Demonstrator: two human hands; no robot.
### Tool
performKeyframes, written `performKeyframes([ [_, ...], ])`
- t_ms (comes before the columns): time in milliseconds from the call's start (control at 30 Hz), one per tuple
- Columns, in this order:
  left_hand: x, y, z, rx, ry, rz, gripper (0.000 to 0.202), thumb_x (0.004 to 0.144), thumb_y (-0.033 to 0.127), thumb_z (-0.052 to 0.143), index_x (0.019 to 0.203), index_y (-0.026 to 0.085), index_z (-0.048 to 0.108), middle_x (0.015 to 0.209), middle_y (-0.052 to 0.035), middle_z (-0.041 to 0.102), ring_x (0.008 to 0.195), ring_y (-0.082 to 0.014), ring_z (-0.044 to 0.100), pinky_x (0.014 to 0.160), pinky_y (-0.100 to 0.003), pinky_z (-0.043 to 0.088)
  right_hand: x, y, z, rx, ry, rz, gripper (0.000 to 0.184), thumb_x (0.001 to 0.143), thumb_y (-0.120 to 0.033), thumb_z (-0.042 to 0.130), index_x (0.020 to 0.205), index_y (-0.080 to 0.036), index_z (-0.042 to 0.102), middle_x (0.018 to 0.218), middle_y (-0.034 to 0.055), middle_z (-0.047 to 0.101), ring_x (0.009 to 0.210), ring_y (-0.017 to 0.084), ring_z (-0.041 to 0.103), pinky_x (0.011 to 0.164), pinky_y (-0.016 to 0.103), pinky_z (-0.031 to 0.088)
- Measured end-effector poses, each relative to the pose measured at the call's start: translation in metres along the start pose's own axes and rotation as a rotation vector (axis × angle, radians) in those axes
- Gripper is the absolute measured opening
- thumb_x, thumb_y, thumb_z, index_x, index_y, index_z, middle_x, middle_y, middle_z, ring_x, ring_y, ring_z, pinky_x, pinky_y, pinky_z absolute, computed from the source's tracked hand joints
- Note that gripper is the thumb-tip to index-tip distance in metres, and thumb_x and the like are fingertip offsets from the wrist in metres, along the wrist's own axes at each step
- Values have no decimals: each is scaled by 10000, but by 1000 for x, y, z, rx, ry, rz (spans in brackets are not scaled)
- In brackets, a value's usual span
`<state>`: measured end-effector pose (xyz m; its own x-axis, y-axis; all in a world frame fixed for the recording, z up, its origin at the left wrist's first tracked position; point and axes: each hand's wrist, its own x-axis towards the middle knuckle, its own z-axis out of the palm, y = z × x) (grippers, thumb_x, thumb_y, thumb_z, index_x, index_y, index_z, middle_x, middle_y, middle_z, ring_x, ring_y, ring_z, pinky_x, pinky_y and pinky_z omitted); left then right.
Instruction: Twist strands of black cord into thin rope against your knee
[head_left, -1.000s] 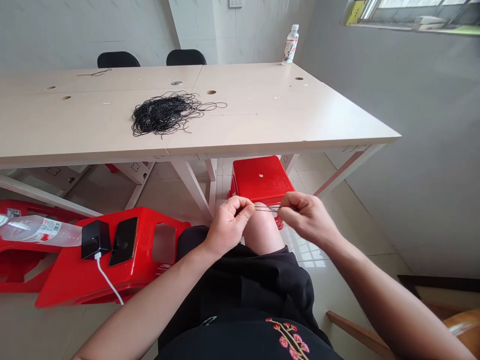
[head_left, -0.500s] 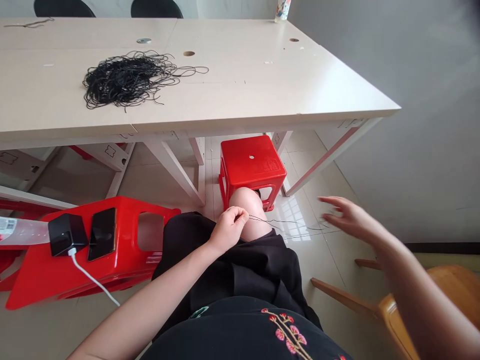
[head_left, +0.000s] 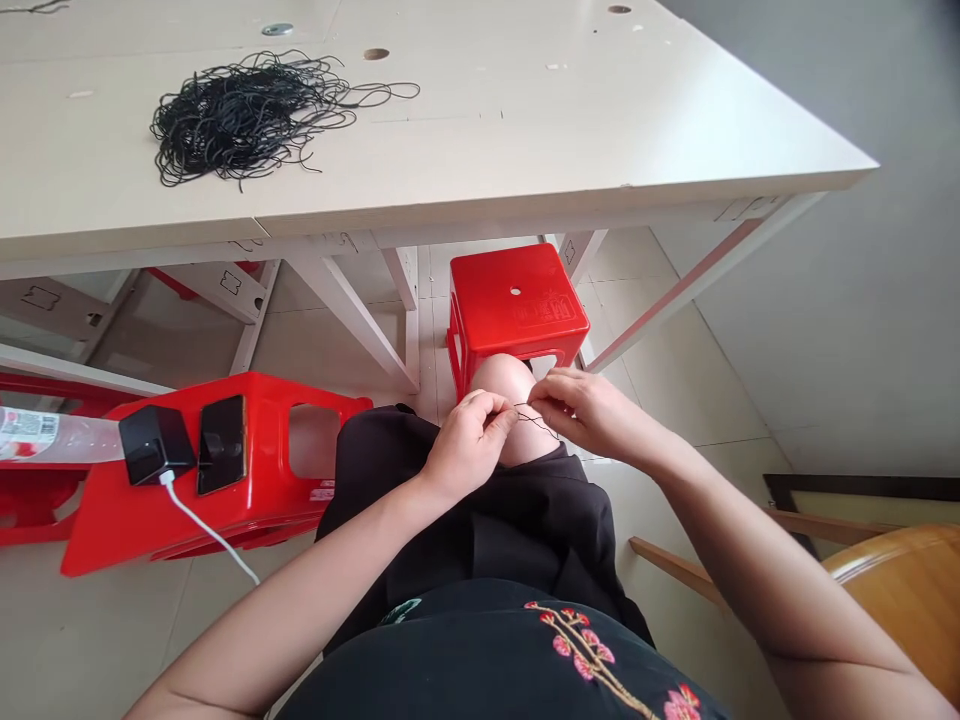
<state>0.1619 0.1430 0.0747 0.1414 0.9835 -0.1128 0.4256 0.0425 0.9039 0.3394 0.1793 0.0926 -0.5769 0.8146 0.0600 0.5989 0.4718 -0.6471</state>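
Over my bare knee, my left hand (head_left: 474,440) pinches a thin black cord (head_left: 537,424) between thumb and fingers. Just to its right, my right hand (head_left: 581,408) is closed in a pinch on the same cord, the fingertips of both hands close together. Short strands of it show in the gap between them and hang below my right fingers. On the table in front lies a tangled heap of black cord (head_left: 236,120), with a few loops trailing off to the right.
The white table (head_left: 465,160) stretches ahead, its edge beyond my knee. Beneath it stands a red stool (head_left: 510,310). At left, another red stool (head_left: 150,525) carries a phone (head_left: 222,445), a black box (head_left: 156,443) with a white cable, and a plastic bottle (head_left: 79,437). A wooden chair (head_left: 907,590) is at right.
My right hand has come in from the far right, where it was spread, and now pinches the cord beside my left hand. The view has tilted down slightly.
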Motion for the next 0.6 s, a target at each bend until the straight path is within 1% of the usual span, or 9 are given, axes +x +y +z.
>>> performKeyframes([
  [67, 2, -3, 1, -85, 13, -49, 189, 824, 339, 532, 743, 174, 576, 771, -28, 588, 771, -154, 527, 733, -284, 417, 1, -4, -4, -9, 59, 38, 162, 849, -229, 484, 758, -161, 598, 694, 42, 598, 638, 134, 519, 587, 269, 407],
  [167, 5, -4, 1, -289, 33, -152, 212, 810, 375, 551, 767, 169, 576, 749, -12, 583, 702, -124, 510, 661, -256, 406, -6, -10, 0, 260, 7, 74, 128, 841, -288, 533, 845, -181, 603, 700, 13, 613, 588, 101, 523, 541, 233, 412],
  [233, 6, -1, 0, -403, 39, -241, 208, 791, 370, 578, 752, 166, 574, 697, 7, 562, 638, -99, 477, 614, -238, 384, -10, -13, 11, 372, 12, 61, 144, 839, -291, 542, 927, -194, 602, 809, 25, 648, 591, 91, 542, 550, 232, 437],
  [300, 6, 4, -2, -500, 38, -335, 200, 770, 351, 608, 723, 162, 567, 628, 28, 519, 572, -76, 425, 566, -224, 352, -13, -15, 26, 392, 122, 61, 155, 835, -269, 542, 970, -201, 573, 975, 55, 646, 604, 84, 554, 574, 246, 462],
  [367, 6, 9, -3, -605, 21, -411, 204, 756, 343, 630, 709, 157, 561, 583, 44, 476, 525, -58, 374, 517, -210, 314, -13, -16, 41, 454, 190, 92, 204, 816, -266, 566, 1006, -204, 523, 1052, 73, 623, 608, 83, 564, 570, 252, 479],
  [433, 4, 13, -4, -693, 7, -457, 207, 746, 335, 647, 710, 152, 557, 582, 48, 461, 510, -44, 350, 476, -190, 278, -11, -16, 52, 534, 220, 163, 241, 814, -287, 576, 1022, -202, 489, 975, 64, 634, 618, 93, 579, 551, 247, 486],
  [500, 2, 14, -5, -752, 13, -471, 196, 735, 312, 660, 713, 144, 560, 615, 41, 467, 525, -34, 352, 444, -165, 247, -9, -17, 58, 506, 302, 185, 177, 836, -293, 553, 972, -190, 507, 834, 37, 640, 620, 99, 577, 549, 237, 480],
  [567, 2, 14, -6, -808, 23, -476, 174, 721, 271, 671, 712, 135, 563, 647, 35, 460, 542, -27, 355, 419, -142, 222, -7, -18, 60, 374, 414, 106, 82, 862, -255, 514, 866, -179, 543, 730, 17, 624, 605, 90, 554, 554, 219, 465],
  [600, 2, 14, -6, -843, 19, -486, 162, 717, 252, 672, 713, 132, 564, 655, 33, 452, 543, -25, 355, 407, -135, 212, -7, -18, 60, 309, 450, 50, 85, 867, -228, 500, 825, -174, 550, 701, 10, 617, 584, 80, 536, 544, 206, 453],
])
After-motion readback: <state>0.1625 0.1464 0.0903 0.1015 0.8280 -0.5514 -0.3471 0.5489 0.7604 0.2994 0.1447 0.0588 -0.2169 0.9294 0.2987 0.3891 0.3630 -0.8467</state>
